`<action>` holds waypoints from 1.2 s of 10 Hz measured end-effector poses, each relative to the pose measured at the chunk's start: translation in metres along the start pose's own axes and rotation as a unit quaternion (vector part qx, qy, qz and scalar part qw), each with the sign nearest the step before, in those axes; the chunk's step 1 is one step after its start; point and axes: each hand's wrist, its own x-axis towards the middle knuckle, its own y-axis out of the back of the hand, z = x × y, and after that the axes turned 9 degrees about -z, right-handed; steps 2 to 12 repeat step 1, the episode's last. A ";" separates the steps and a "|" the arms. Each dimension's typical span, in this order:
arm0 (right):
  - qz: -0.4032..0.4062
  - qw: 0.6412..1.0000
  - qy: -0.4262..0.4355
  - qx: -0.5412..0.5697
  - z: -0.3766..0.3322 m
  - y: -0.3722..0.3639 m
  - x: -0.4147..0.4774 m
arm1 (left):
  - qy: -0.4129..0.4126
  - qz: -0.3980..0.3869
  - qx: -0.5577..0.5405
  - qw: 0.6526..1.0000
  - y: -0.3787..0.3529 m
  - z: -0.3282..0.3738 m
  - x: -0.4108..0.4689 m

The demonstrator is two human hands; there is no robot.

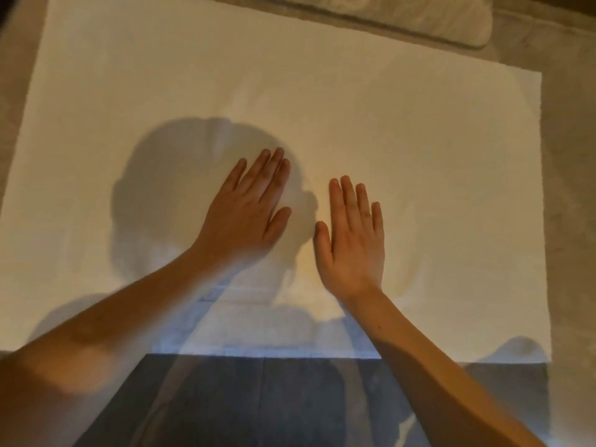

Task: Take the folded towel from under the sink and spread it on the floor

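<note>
A large white towel (pixel 403 150) lies unfolded and flat on the floor, filling most of the head view. My left hand (pixel 248 208) rests palm down near the towel's middle, fingers stretched out and close together. My right hand (pixel 353 240) lies flat beside it, a little nearer to me, fingers extended. Both palms touch the cloth and neither grips it. A faint crease runs up the towel above my left hand.
A grey fluffy mat (pixel 419 17) lies beyond the towel's far edge at the top. Brownish floor (pixel 574 221) shows along the right side. A dark surface (pixel 258 401) borders the towel's near edge below my arms.
</note>
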 end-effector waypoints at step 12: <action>-0.035 0.999 -0.017 -0.002 -0.001 0.008 -0.001 | 0.015 -0.020 -0.012 1.000 0.008 0.008 0.001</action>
